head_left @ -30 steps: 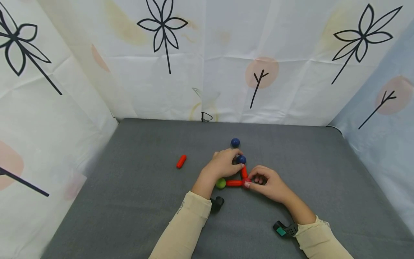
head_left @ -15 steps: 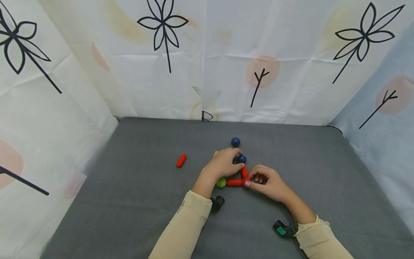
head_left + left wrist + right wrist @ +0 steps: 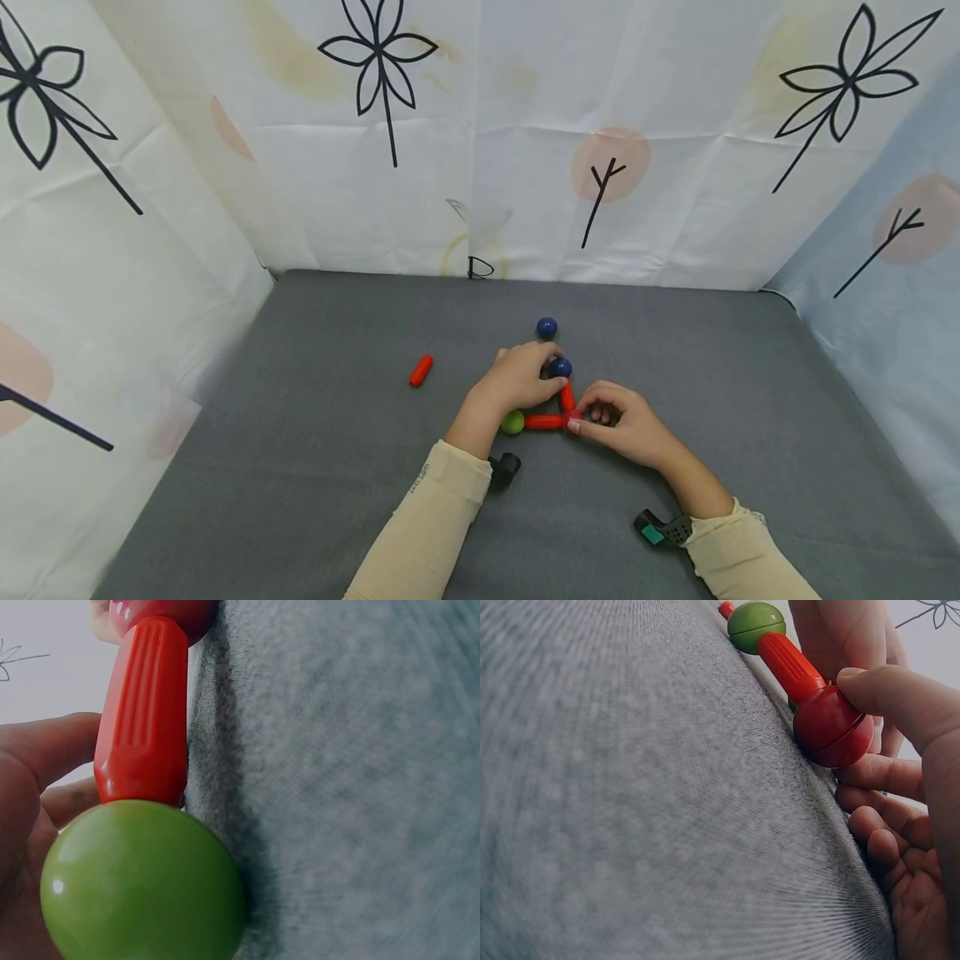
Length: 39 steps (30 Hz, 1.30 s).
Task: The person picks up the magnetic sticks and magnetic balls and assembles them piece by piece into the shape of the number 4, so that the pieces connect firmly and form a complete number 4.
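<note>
In the head view, my left hand [image 3: 520,377] grips a dark blue ball [image 3: 560,367] between thumb and fingers. One red rod [image 3: 567,397] joins that ball to a red ball [image 3: 829,729], which my right hand [image 3: 624,423] pinches with its thumb on top and a finger beneath. From the red ball a second red rod [image 3: 142,712], ribbed along its side, runs left to a green ball [image 3: 142,881]. Together they form an L shape lying low at the grey cloth. The green ball sits under my left wrist, touched by no fingertips.
Another blue ball [image 3: 547,328] lies just beyond my left hand. Off to the left is a loose red rod [image 3: 421,371]. A grey cloth [image 3: 315,467] covers the table, and white printed curtains [image 3: 525,100] stand behind and along both sides.
</note>
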{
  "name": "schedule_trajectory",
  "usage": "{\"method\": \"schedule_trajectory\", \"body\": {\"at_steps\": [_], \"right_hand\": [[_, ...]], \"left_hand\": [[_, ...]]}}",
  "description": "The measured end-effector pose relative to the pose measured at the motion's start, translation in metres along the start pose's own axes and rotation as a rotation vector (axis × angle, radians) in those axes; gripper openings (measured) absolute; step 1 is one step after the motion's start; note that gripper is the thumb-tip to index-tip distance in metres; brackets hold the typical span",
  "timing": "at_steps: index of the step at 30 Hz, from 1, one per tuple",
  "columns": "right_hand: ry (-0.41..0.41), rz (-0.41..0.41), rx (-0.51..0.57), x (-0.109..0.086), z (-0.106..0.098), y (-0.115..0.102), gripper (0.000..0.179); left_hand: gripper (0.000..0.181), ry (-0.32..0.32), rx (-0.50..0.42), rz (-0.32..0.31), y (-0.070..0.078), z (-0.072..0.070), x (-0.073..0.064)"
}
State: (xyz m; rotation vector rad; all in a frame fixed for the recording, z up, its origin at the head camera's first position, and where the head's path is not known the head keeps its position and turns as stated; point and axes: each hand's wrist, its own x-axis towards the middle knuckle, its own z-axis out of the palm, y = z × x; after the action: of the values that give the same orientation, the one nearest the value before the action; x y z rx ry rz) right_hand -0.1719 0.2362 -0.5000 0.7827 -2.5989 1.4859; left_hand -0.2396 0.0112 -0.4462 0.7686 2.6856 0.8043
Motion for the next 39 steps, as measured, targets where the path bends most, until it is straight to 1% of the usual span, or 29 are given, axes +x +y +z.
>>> {"method": "schedule_trajectory", "body": {"at_steps": [6,12,22,29,32,36,39], "right_hand": [[0.002,0.003,0.003,0.0,-0.001,-0.001,0.017],[0.003,0.003,-0.004,0.0,-0.002,-0.003,0.016],[0.007,-0.008,0.003,0.0,-0.005,-0.004,0.017],[0.006,-0.015,-0.001,0.0,-0.006,-0.004,0.017],[0.008,-0.009,-0.004,0.0,-0.006,-0.003,0.017],[0.008,0.013,-0.018,-0.001,-0.005,-0.003,0.015],[0.0,0.027,-0.033,-0.002,-0.002,-0.003,0.014]], "left_hand": [[0.046,-0.007,0.009,0.0,0.002,-0.001,0.0],[0.044,0.004,0.016,0.004,0.004,-0.001,0.001],[0.042,0.012,-0.006,-0.003,0.005,-0.001,0.003],[0.039,0.012,-0.056,-0.001,0.004,-0.004,0.004],[0.038,0.015,-0.099,-0.004,0.003,-0.006,0.004],[0.038,0.034,-0.166,-0.015,-0.003,-0.008,0.003],[0.039,0.052,-0.206,-0.022,-0.012,-0.007,0.001]]}}
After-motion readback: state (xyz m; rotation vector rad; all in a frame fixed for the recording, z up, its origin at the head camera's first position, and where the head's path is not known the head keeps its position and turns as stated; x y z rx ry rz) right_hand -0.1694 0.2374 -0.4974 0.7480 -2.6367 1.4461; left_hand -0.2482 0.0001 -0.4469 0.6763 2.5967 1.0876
